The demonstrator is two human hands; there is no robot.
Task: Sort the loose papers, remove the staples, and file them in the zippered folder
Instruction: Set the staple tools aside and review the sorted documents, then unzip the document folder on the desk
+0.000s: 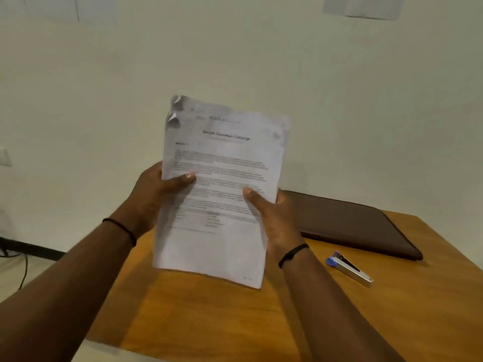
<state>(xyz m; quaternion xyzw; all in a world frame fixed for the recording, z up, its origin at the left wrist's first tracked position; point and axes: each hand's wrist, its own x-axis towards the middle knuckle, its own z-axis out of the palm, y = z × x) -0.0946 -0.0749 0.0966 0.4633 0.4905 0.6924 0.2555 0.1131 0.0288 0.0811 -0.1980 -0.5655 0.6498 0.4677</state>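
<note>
Here both hands hold a stack of papers (219,189) upright above the wooden table (235,322), the printed front sheet facing the camera. The left hand (154,197) grips the stack's left edge about halfway up, its thumb lying flat across the front sheet and the other fingers hidden behind the pages. The right hand (274,218) grips the right edge a little lower, thumb likewise pressed on the front and the remaining fingers curled out of sight at the back. The sheets are not squared up: a second page peeks out above the first, and the top left corners curl forward. The print is blurred, though a centred heading and several blocks of text show. Each wrist wears a thin dark band. To the right, beyond the right hand, a brown zippered folder (352,223) lies flat and closed on the table's far side, close to the pale wall (366,113). Just in front of the folder, apart from it, a small silver stapler with a blue end (349,267) rests on the tabletop. At the far left, dark cables (15,257) trail on the floor.
</note>
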